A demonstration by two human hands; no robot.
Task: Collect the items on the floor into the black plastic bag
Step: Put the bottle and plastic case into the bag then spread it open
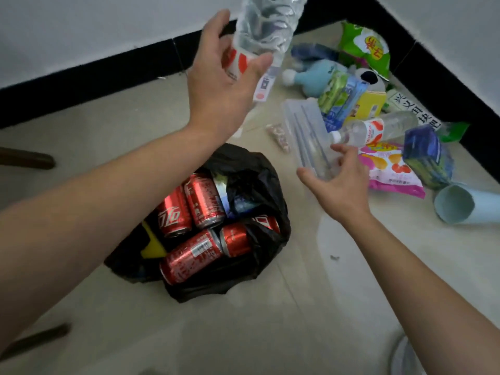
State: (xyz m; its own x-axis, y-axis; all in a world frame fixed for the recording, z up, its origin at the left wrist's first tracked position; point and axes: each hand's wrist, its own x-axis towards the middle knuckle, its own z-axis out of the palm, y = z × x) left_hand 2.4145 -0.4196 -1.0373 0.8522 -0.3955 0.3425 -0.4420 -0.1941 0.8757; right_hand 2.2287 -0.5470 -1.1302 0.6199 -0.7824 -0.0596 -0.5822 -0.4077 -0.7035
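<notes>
The tiled floor (270, 334) carried the black plastic bag (259, 171), its mouth spread open to take drops from above and red cola cans (200, 201) already inside, with uncollected litter (389, 169) heaped in the wall corner just beyond. The left hand (219, 85) grasped a crumpled clear water bottle (265, 25), lifted off the floor, presumably for release into the bag. The right hand (341, 185) bracketed a clear plastic case (305, 123) between spread thumb and fingers; whether it gripped could not be told.
</notes>
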